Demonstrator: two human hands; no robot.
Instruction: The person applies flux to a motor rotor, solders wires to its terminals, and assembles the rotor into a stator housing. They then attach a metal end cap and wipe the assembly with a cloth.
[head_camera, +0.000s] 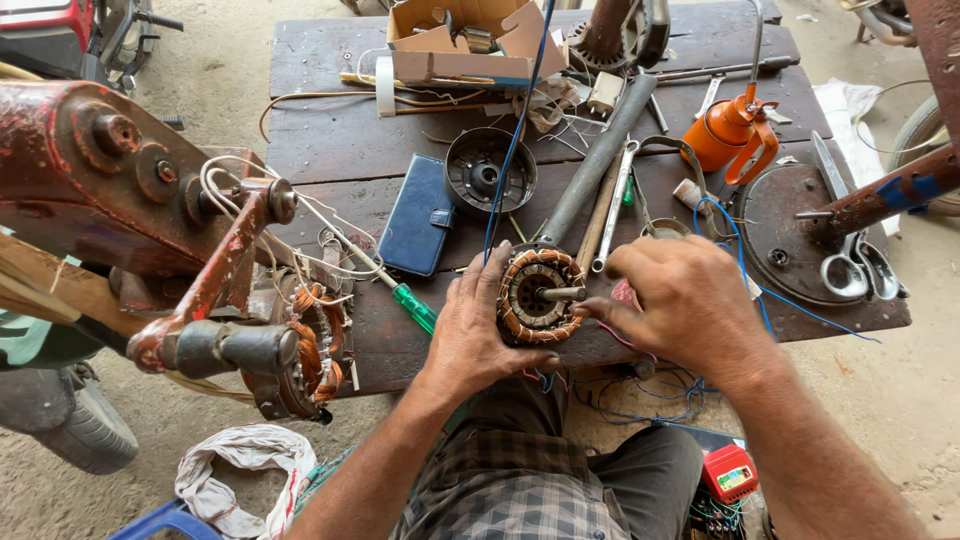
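A round motor stator (538, 293) with copper windings and a steel shaft sticking up sits at the near edge of a dark wooden table (330, 150). My left hand (478, 330) cups its left side, fingers against the windings. My right hand (678, 300) rests on its right side, fingertips pinching at the rim where thin red and blue wires come out. A blue wire (515, 140) runs from the stator up across the table.
A green-handled screwdriver (410, 305), dark blue wallet case (420, 215), black round motor cover (490, 172), grey pipe (595, 160), wrench (614, 205), orange oil can (728, 135), scissors (850, 255), cardboard box (465, 40). A rusty red winding machine (150, 230) stands left. A red meter (728, 472) lies on the ground.
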